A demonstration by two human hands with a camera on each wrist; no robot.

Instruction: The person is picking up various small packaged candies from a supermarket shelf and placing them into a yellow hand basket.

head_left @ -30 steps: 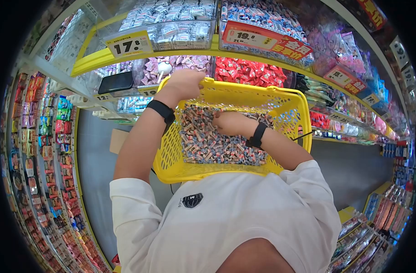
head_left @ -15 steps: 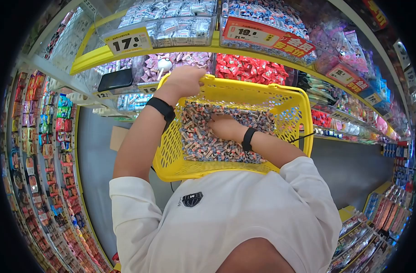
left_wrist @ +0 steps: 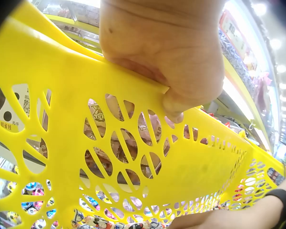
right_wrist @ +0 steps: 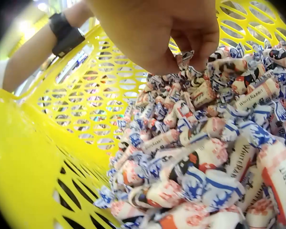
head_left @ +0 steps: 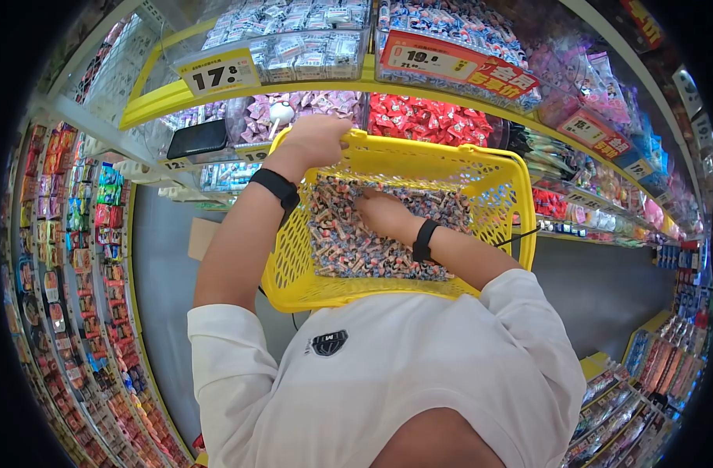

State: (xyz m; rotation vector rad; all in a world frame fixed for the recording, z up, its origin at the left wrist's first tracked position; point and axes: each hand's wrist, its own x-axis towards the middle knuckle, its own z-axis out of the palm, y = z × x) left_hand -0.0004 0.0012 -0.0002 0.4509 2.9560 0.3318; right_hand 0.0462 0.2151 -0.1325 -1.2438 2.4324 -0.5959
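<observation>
A yellow plastic basket (head_left: 497, 168) with perforated walls holds a thick layer of wrapped candies (head_left: 372, 253). In the right wrist view the candies (right_wrist: 200, 157) are twist-wrapped in white, blue and red paper, several printed "White Rabbit". My left hand (head_left: 316, 142) grips the basket's far rim near its left corner; in the left wrist view, the left hand (left_wrist: 169, 52) lies over the yellow edge. Inside the basket, my right hand (head_left: 387, 214) reaches down into the pile. Its thumb and curled fingers pinch a candy by its twisted wrapper end (right_wrist: 185, 58).
Beyond the basket, a shelf edge (head_left: 294, 90) carries bins of white candies (head_left: 317, 56) and price tags. Lower bins hold purple candies and red candies (head_left: 426, 121). A black phone (head_left: 197, 139) lies left of them. Packed snack racks (head_left: 79, 265) line the left side.
My right hand has moved slightly left within the candy pile, and its forearm has shifted with it. My left hand keeps its grip on the basket rim.
</observation>
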